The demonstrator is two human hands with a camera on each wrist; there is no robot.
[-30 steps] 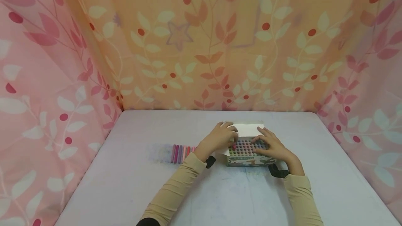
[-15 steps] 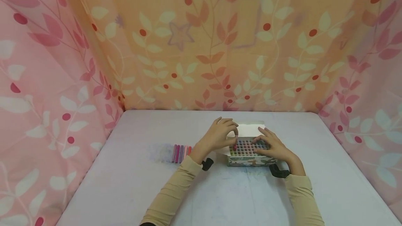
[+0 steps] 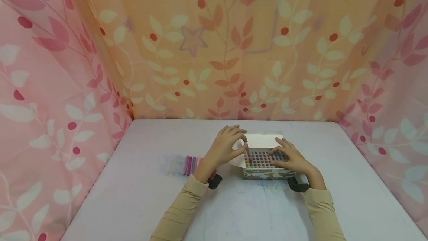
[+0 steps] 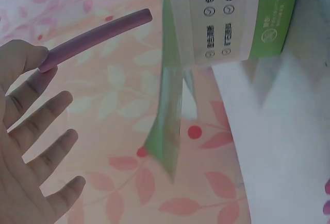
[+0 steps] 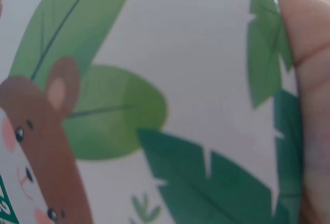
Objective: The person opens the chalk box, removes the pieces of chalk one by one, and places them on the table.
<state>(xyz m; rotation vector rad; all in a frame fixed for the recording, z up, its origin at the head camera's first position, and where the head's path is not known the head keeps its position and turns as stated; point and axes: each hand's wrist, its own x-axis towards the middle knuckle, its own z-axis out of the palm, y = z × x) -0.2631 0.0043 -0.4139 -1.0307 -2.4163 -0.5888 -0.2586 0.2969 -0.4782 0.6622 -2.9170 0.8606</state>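
Note:
My left hand (image 3: 224, 148) pinches a mauve-pink chalk stick (image 4: 98, 37) between thumb and index finger, with the other fingers spread apart. In the head view the stick (image 3: 247, 149) slants down over the left part of an open box (image 3: 267, 174), its lower end close to a reddish tip among rows of coloured chalk ends. My right hand (image 3: 291, 158) rests over the right end of the box, fingers spread across its top and thumb near the front edge. The right wrist view shows my palm (image 5: 314, 105) along the printed box wall (image 5: 206, 80).
Left of the box, a row of pink, purple and red chalk sticks (image 3: 190, 165) lies on the white table (image 3: 127, 196), partly behind my left wrist. The lid (image 3: 262, 139) stands open at the back, and a side flap (image 3: 238, 160) sticks out left. Floral curtains (image 3: 214, 66) enclose the table.
My left hand has drawn back slightly to the left and lifted, and more of the chalk stick shows below its fingertips. My right hand has stayed on the box.

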